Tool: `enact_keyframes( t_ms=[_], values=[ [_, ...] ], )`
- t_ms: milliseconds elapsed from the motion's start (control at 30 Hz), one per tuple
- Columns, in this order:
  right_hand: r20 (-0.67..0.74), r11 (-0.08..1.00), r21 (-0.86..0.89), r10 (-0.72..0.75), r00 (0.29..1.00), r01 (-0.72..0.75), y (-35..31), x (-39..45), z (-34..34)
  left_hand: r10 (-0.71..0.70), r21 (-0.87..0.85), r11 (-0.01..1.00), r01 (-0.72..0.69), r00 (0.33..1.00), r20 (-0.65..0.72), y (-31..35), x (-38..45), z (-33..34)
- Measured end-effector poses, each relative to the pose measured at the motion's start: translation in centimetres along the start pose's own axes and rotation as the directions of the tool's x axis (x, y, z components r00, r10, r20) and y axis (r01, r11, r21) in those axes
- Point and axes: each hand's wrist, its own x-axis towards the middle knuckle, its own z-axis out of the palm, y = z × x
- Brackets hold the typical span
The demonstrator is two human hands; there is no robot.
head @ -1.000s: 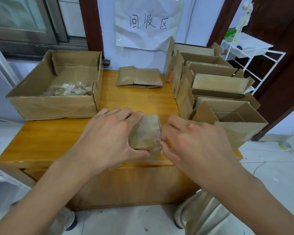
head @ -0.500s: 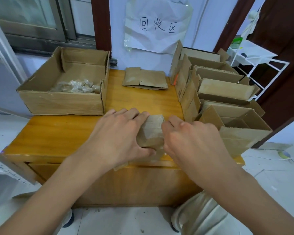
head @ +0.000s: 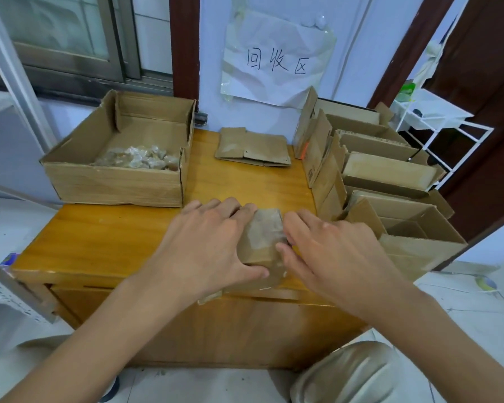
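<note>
Small brown cardboard box (head: 264, 237) sits at near edge of the yellow-brown wooden table (head: 99, 242), centre front. The left hand (head: 207, 245) grips it, fingers curved over the top-left and thumb pressed along the near side. The right hand (head: 329, 251) has its thumb and bent forefinger against the box's right edge, other fingers loosely curled; can't tell if it really pinches. Large open cardboard carton (head: 114, 181) with crumpled clear plastic wads (head: 137, 158) is far left, flattened brown cardboard (head: 252, 146) at back centre, row of open brown cartons (head: 390, 170) along right.
</note>
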Motion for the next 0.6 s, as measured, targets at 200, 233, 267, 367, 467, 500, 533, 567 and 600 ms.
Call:
enact_keyframes(
  t_ms=[200, 233, 267, 367, 467, 500, 533, 567, 600],
  values=[
    [0.233, 0.976, 0.095, -0.212, 0.949, 0.195, 1.9, 1.6, -1.2, 0.016, -0.005, 1.000, -0.016, 1.000, 0.007, 0.4, -0.1, -0.1],
    [0.191, 0.963, 0.217, -0.205, 0.960, 0.163, 2.0, 1.5, -0.8, 0.008, -0.021, 1.000, -0.007, 1.000, 0.014, 0.2, -0.1, -0.2],
    [0.131, 0.906, 0.414, -0.157, 0.979, 0.090, 2.0, 1.2, 0.0, -0.006, -0.046, 0.999, 0.007, 1.000, 0.023, 0.0, -0.2, -0.4],
    [0.132, 0.392, 0.904, 0.120, 0.984, -0.169, 0.8, -0.4, 2.5, -0.037, -0.099, 0.994, 0.040, 0.999, 0.032, -0.5, -0.3, -0.3],
    [0.203, 0.128, 0.960, 0.294, 0.934, -0.249, -1.1, -1.8, 3.9, -0.024, -0.115, 0.993, 0.029, 0.999, 0.045, -0.2, -0.1, 0.1],
    [0.180, 0.157, 0.958, 0.327, 0.928, -0.241, -1.3, -2.1, 4.0, -0.017, -0.108, 0.994, 0.023, 0.999, 0.049, -0.1, -0.1, 0.2],
    [0.150, 0.240, 0.941, 0.337, 0.929, -0.239, -1.3, -2.1, 3.9, -0.010, -0.094, 0.995, 0.014, 0.999, 0.048, 0.1, 0.0, 0.2],
    [0.140, 0.362, 0.895, 0.325, 0.935, -0.260, -0.9, -1.8, 3.3, -0.005, -0.082, 0.997, 0.008, 0.999, 0.045, 0.2, 0.0, 0.2],
    [0.163, 0.505, 0.808, 0.302, 0.939, -0.303, -0.5, -1.3, 2.4, -0.002, -0.075, 0.997, 0.005, 0.999, 0.042, 0.2, 0.0, 0.2]
  ],
)
